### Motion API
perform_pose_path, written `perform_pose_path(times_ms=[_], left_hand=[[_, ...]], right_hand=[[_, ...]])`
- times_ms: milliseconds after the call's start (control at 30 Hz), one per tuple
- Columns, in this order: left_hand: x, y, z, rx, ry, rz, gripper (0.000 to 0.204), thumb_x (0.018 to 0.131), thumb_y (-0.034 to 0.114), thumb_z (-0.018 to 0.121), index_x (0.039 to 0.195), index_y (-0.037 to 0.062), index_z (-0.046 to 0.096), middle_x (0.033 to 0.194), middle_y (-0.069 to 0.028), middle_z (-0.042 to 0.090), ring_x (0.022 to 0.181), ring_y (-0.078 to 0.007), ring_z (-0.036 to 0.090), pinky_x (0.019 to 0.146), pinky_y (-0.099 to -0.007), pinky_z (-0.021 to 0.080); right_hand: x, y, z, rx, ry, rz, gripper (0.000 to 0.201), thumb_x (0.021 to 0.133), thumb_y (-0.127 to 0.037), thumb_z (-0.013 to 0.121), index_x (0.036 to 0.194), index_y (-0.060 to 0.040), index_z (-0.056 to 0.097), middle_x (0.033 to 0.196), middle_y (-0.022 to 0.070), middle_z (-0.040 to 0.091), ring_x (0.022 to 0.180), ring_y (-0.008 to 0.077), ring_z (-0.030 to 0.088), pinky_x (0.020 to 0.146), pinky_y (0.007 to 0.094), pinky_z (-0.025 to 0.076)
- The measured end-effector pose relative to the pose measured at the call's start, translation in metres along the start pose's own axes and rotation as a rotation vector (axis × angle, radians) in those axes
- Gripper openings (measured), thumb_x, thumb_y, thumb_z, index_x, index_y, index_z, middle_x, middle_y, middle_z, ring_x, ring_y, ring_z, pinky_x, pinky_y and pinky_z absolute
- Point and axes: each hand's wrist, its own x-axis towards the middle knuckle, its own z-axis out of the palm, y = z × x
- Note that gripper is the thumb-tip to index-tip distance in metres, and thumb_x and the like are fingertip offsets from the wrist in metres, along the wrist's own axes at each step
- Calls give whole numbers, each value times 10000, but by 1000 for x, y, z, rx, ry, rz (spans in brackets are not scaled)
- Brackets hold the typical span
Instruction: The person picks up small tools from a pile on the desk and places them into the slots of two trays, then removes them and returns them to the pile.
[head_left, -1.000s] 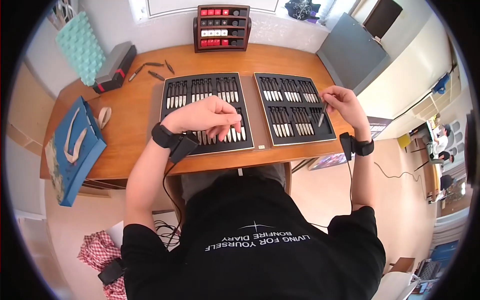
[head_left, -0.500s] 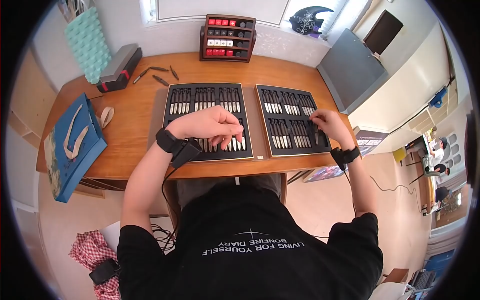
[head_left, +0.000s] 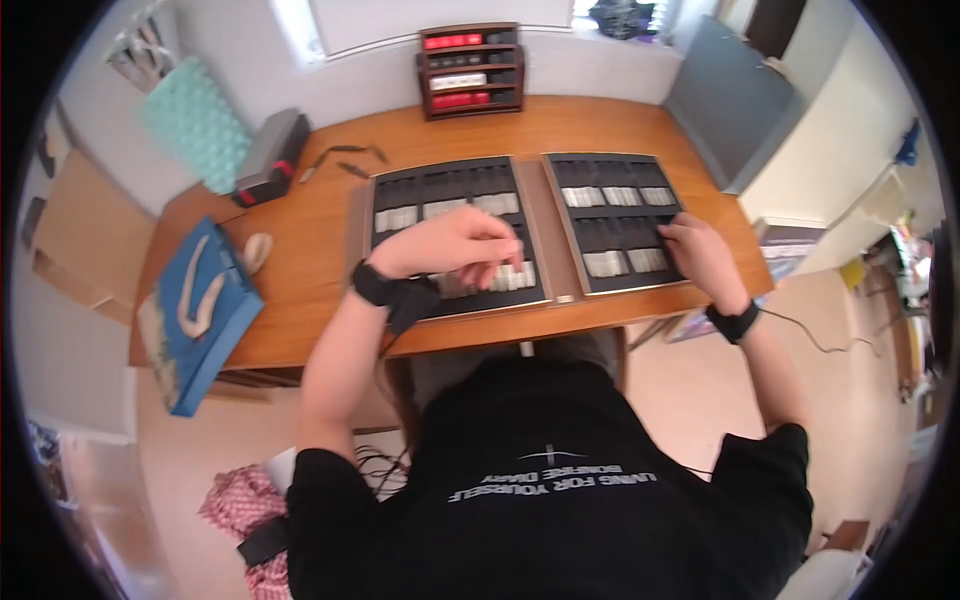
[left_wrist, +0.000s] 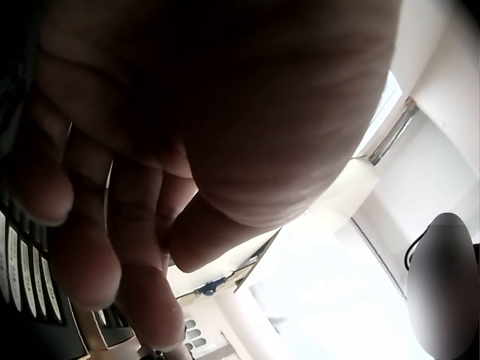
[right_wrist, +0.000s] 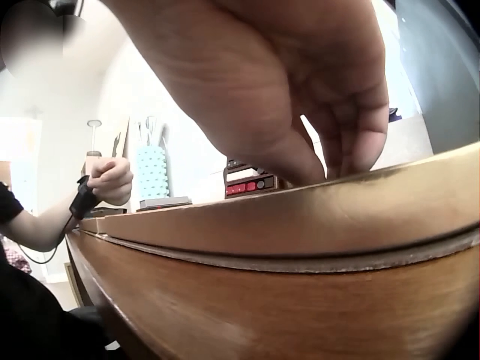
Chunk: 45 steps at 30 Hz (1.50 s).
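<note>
On the desk lies an open two-part case, its left tray and right tray filled with rows of slim dark-and-silver pieces. My right hand reaches down at the right tray's right side, thumb and fingers pinched together over the lower right compartment. In the right wrist view its fingertips drop behind the tray's gold edge, which hides the slim piece between them. My left hand hovers above the left tray, fingers loosely bent, holding nothing.
Several loose slim dark pieces lie at the back left of the desk, near a grey-and-black box. A blue paper bag stands at the left edge. At the back stands a wooden rack with red, white and black cubes.
My right hand has moved left and down onto the right tray, carrying a slim piece that showed below its fingers earlier. The left hand stays over the left tray. The head view has shifted.
</note>
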Motion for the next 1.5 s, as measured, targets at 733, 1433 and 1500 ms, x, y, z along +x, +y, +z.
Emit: perform_pose_path(times_ms=[733,1433,1500], left_hand=[[-78,-139,-244,1172,894,-842,406,890,288,555,1125,-43,529,1166,-286,559,1120,-420,532,935,-459,444],[-51,-103,-190,1430,534,-243,198,848,65,535,1036,17,493,1070,-164,542,1013,-347,580,813,-434,501],[-40,-101,-183,1551,430,-401,210,843,55,523,1035,-12,469,1067,-189,540,915,-377,616,720,-449,528]], right_hand=[[12,23,-1,-38,-87,12,369,787,41,520,1122,-37,654,805,128,536,827,311,540,752,406,462],[10,25,2,-42,-107,40,423,792,49,512,1190,-48,620,824,132,521,860,306,533,772,404,460],[11,22,1,-40,-113,43,428,793,48,512,1196,-50,616,824,134,520,861,306,533,773,405,460]])
